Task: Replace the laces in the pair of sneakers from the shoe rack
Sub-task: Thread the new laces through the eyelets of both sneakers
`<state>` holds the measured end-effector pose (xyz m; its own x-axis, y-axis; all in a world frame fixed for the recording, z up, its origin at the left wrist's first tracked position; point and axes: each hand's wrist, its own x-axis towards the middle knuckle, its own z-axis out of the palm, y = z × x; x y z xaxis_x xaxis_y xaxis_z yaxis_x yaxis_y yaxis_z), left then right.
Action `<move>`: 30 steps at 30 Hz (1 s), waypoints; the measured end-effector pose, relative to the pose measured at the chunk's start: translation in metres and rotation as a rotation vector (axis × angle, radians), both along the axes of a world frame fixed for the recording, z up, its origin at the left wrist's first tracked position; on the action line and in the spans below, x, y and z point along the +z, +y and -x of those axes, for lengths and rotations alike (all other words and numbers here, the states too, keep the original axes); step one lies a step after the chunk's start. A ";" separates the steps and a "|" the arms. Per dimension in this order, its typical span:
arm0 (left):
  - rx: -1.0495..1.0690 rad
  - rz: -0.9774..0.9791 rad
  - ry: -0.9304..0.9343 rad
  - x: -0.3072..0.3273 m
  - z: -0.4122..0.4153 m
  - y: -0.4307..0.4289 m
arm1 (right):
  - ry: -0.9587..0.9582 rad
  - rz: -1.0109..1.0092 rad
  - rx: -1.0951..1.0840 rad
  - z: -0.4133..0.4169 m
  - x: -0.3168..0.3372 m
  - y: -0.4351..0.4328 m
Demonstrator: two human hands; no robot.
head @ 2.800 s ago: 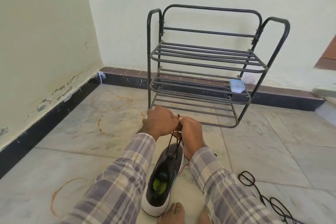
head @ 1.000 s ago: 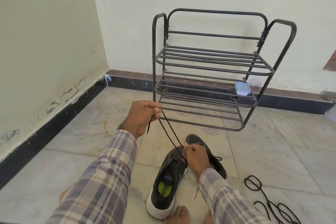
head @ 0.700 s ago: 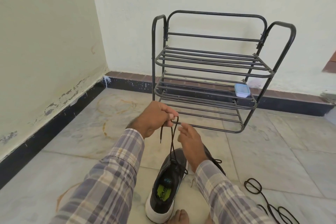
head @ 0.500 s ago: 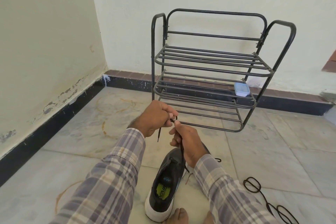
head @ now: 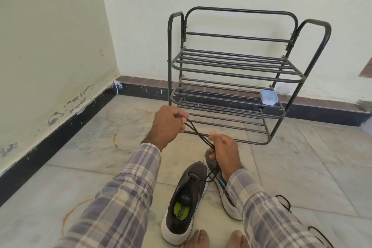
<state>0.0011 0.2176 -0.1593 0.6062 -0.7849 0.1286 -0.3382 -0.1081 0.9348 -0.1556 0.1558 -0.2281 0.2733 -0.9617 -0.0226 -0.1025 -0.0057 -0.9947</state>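
Note:
Two dark grey sneakers with white soles stand on the floor in front of me. The left sneaker [head: 185, 199] shows a green insole. The right sneaker [head: 221, 193] lies partly under my right arm. A black lace [head: 198, 137] runs doubled from the left sneaker's eyelets up through both hands. My left hand [head: 168, 125] grips the lace ends above the shoes. My right hand [head: 223, 151] pinches the same strands lower down, just over the shoes.
A black metal shoe rack [head: 231, 78] stands against the wall beyond my hands, with a small white-blue box [head: 268, 97] on its middle shelf. Another black lace [head: 298, 219] lies loose on the tiles at the lower right. My bare toes [head: 217, 239] show at the bottom edge.
My left hand has pulled the lace up and to the left, drawing it taut. My right hand has slid down the strands toward the sneaker.

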 end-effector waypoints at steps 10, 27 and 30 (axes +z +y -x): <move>-0.294 -0.085 0.038 0.004 0.010 -0.001 | 0.051 0.076 0.284 -0.016 0.027 -0.004; -0.096 -0.029 0.417 -0.010 0.007 0.001 | 0.027 0.057 0.216 -0.009 0.021 0.001; -0.119 -0.056 0.347 -0.012 0.014 0.000 | -0.011 0.045 0.274 -0.014 0.023 0.007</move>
<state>-0.0129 0.2178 -0.1710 0.5101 -0.8526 -0.1137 -0.0157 -0.1414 0.9898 -0.1412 0.1626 -0.2050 0.5234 -0.8518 0.0225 -0.0802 -0.0755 -0.9939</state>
